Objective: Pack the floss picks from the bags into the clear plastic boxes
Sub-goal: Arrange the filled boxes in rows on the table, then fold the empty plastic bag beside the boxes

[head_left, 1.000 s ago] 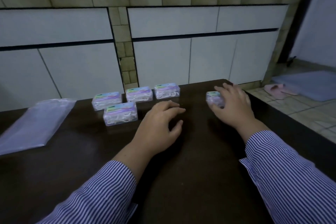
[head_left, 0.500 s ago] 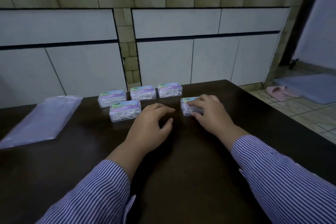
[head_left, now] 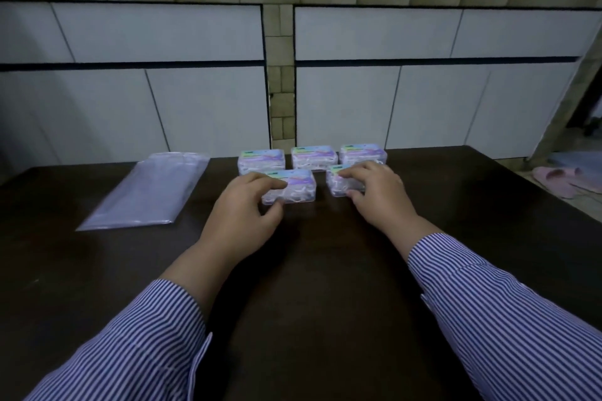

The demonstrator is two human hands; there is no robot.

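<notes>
Several clear plastic boxes filled with white floss picks, lids closed, stand on the dark table (head_left: pixel 325 270). Three form a back row: left box (head_left: pixel 260 160), middle box (head_left: pixel 314 157), right box (head_left: pixel 363 153). In front of them sit two more. My left hand (head_left: pixel 247 208) grips the front left box (head_left: pixel 298 187), fingers on its top and thumb at its near side. My right hand (head_left: pixel 374 190) grips the front right box (head_left: pixel 338 184) the same way. Both boxes rest on the table.
A flat, empty clear plastic bag (head_left: pixel 150 192) lies on the table to the left. White cabinet doors (head_left: pixel 423 101) stand behind the table. Pink slippers (head_left: pixel 566 182) lie on the tiled floor at the right, beyond the table's right edge.
My right hand slid its box from the right side leftward into the front row. My left hand moved forward and took hold of the front left box.
</notes>
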